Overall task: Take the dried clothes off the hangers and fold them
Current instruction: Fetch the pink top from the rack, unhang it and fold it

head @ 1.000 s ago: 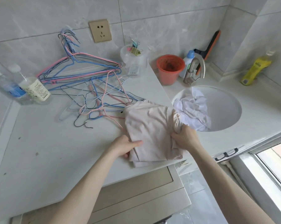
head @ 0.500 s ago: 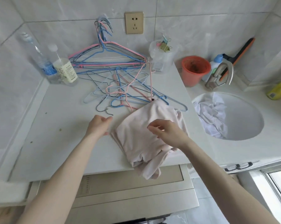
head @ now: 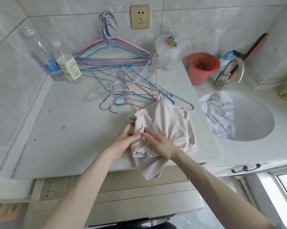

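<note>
Kid: Where is the pink cloth (head: 164,126)?

Helper: It lies in a bunch at the front of the desk (head: 70,129). One end hangs down over the front edge. The far end lies on some of the hangers (head: 123,76).

Kid: What is the left hand (head: 126,141) doing?

Helper: It holds the left edge of the pink cloth. The thumb is on top and the fingers curl round the side.

Kid: And the right hand (head: 159,142)?

Helper: It lies flat on top of the pink cloth. Its fingers are straight and point to the left hand. It grips nothing.

Kid: Are the hangers bare?

Helper: Yes. They are thin wire ones, pink, blue and black. Some lean on the wall and the others lie in a heap on the desk.

Kid: What is in the sink (head: 255,123)?

Helper: A crumpled white cloth (head: 220,116), on the left side of it.

Kid: What else is there?

Helper: Two bottles (head: 57,60) stand by the wall on the left. An orange cup (head: 203,66) stands beside the tap (head: 228,75).
</note>
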